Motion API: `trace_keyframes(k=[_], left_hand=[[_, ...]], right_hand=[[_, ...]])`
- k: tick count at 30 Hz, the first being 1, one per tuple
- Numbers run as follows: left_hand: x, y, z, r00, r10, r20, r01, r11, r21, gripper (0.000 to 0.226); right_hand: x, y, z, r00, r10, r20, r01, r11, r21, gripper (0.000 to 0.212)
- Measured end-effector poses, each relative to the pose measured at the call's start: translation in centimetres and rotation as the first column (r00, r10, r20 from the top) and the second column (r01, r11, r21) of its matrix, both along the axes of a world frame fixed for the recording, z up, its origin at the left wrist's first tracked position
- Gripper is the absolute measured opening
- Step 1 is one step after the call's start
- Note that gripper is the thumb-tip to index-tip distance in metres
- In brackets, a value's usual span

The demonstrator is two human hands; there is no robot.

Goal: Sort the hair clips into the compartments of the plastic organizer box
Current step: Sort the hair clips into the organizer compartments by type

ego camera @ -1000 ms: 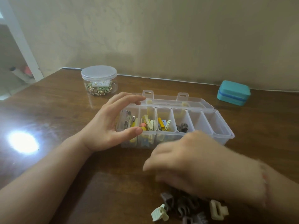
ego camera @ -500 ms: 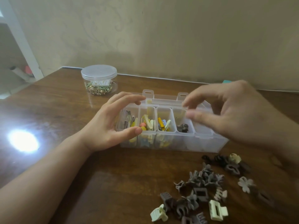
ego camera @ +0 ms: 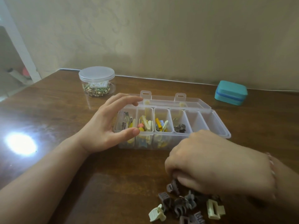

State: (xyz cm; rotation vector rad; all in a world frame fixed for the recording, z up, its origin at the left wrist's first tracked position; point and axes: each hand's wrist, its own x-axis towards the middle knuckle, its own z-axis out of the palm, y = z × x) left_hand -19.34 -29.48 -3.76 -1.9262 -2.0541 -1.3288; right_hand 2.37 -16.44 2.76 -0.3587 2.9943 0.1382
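Down from above the clear plastic organizer box (ego camera: 215,125) comes the right hand (ego camera: 215,164), now knuckles-up over the pile of small claw hair clips (ego camera: 181,206) on the brown wooden table (ego camera: 64,107), fingers curled down onto a grey-mauve claw clip (ego camera: 173,188); whether they grip it I cannot tell. The left hand (ego camera: 103,126) is unchanged, cupped against the box's left end, thumb on the near wall, fingers arched over the first compartment.
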Motion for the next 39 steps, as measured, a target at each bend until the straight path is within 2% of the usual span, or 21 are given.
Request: trace_keyframes(k=[3,6,8,14,16,18,20,21,23,25,28,29,30,32,33,36,39], left_hand=[[0.0,0.0,0.1,1.0,0.005,-0.016,-0.005,1.0,0.003,0.067],[0.1,0.0,0.1,1.0,0.003,-0.017,-0.003,1.0,0.003,0.067],[0.1,0.0,0.1,1.0,0.001,-0.016,-0.001,1.0,0.005,0.067],[0.1,0.1,0.1,1.0,0.008,-0.02,-0.007,1.0,0.006,0.067],[0.1,0.1,0.1,1.0,0.006,-0.021,-0.005,1.0,0.01,0.067],[0.2,0.0,0.1,1.0,0.005,-0.013,-0.005,1.0,0.008,0.067],[0.2,0.0,0.1,1.0,0.004,0.002,-0.004,1.0,0.002,0.067],[0.1,0.0,0.1,1.0,0.003,0.006,-0.003,1.0,0.001,0.067],[0.1,0.0,0.1,1.0,0.001,0.004,-0.001,1.0,0.002,0.066],[0.1,0.0,0.1,1.0,0.001,0.0,-0.001,1.0,0.005,0.066],[0.0,0.0,0.0,1.0,0.006,-0.003,-0.006,1.0,0.0,0.067],[0.0,0.1,0.0,1.0,0.006,-0.001,-0.006,1.0,-0.002,0.067],[0.0,0.1,0.0,1.0,0.005,-0.001,-0.005,1.0,-0.004,0.067],[-0.1,0.1,0.0,1.0,0.005,-0.007,-0.005,1.0,0.0,0.067],[-0.1,0.1,0.0,1.0,0.005,-0.013,-0.005,1.0,0.004,0.067],[0.0,0.2,0.0,1.0,0.004,-0.016,-0.004,1.0,0.008,0.066],[0.0,0.1,0.0,1.0,0.004,-0.016,-0.003,1.0,0.007,0.066]], right_hand=[[0.2,0.3,0.7,0.999,-0.01,-0.033,0.007,0.997,-0.076,0.019],[0.5,0.4,1.2,0.999,-0.012,0.037,0.019,0.986,-0.168,0.025],[0.6,0.3,0.8,0.998,0.019,0.064,-0.008,0.988,-0.155,0.029],[0.1,0.8,0.2,0.998,0.064,0.022,-0.062,0.993,-0.1,0.02],[-0.2,1.6,1.1,0.998,-0.006,-0.055,-0.003,0.987,-0.159,0.023],[-0.4,3.0,1.9,0.956,-0.145,-0.254,0.055,0.942,-0.332,0.024],[-0.7,4.3,2.1,0.832,-0.325,-0.45,0.071,0.867,-0.494,0.018],[-1.0,4.8,1.8,0.772,-0.394,-0.498,0.092,0.845,-0.527,0.015],[-1.6,5.7,0.9,0.722,-0.477,-0.502,0.179,0.829,-0.53,0.02],[-1.9,6.2,0.4,0.721,-0.51,-0.469,0.261,0.827,-0.498,0.027],[-1.3,6.2,1.4,0.693,-0.523,-0.496,0.221,0.809,-0.545,0.022],[-0.9,5.8,1.9,0.712,-0.507,-0.486,0.188,0.804,-0.564,0.022],[-0.5,5.3,2.4,0.768,-0.457,-0.448,0.152,0.811,-0.566,0.023],[0.1,3.7,2.8,0.933,-0.238,-0.271,0.084,0.874,-0.479,0.027],[0.3,2.8,2.7,0.981,-0.119,-0.153,0.051,0.92,-0.389,0.03],[0.7,0.7,1.7,0.996,0.051,0.079,-0.034,0.976,-0.214,0.042],[0.5,-0.6,0.5,0.99,0.127,0.056,-0.115,0.976,-0.183,0.033]])
